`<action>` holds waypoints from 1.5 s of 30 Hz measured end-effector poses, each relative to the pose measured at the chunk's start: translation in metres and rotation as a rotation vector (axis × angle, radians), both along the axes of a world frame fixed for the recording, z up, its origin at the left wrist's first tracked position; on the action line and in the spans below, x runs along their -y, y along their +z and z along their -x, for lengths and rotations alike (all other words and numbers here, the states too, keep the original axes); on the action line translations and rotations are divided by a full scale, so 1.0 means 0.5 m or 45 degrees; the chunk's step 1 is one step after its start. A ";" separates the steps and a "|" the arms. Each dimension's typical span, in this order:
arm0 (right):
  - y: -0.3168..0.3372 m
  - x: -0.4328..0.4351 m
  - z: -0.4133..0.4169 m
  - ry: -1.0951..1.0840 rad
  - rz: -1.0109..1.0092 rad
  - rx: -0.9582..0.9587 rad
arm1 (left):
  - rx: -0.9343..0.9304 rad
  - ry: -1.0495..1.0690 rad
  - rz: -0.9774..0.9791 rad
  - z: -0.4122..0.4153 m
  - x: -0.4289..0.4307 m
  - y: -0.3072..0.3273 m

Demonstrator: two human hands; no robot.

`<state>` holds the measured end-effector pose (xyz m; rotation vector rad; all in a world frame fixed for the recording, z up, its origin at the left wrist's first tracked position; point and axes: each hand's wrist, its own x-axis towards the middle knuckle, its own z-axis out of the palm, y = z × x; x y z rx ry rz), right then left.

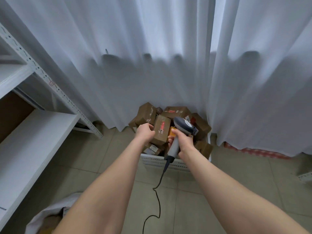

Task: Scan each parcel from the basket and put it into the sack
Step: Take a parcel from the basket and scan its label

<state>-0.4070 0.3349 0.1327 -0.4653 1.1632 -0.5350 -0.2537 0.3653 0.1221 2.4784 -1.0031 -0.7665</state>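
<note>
We have our left hand [145, 132] on a brown parcel [161, 130] at the top of the heap in the basket [162, 160]. The fingers curl over its left edge and grip it. We cannot tell whether it is already lifted clear of the other boxes. Our right hand [183, 141] is closed firmly round the handle of the scanner [184, 126], and its cable [158, 191] hangs down to the floor [219, 174].

The parcel is near the middle of the basket, and its long axis runs from the near edge toward the far edge, a little tilted. Its face with the red mark looks up at us. The scanner head is just beside the right side of the parcel, and we judge it is not yet aimed at that face, so the head must turn to the left.

The sack [42, 215] lies open on the floor close to us on the left, under the left arm. The left hand is therefore nearer to it, and we think it should carry the parcel there.
</note>
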 end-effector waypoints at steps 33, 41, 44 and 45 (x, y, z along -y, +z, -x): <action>-0.504 0.808 -0.181 0.474 0.007 -0.519 | -0.625 0.630 -0.179 -0.066 0.718 -0.561; -0.554 0.841 -0.188 0.673 0.035 -0.583 | -0.822 0.919 -0.061 -0.053 0.729 -0.594; -0.538 0.838 -0.185 0.680 0.056 -0.588 | -0.834 1.044 -0.025 -0.048 0.719 -0.587; -0.529 0.837 -0.184 0.676 0.061 -0.590 | -0.828 1.071 -0.021 -0.047 0.716 -0.567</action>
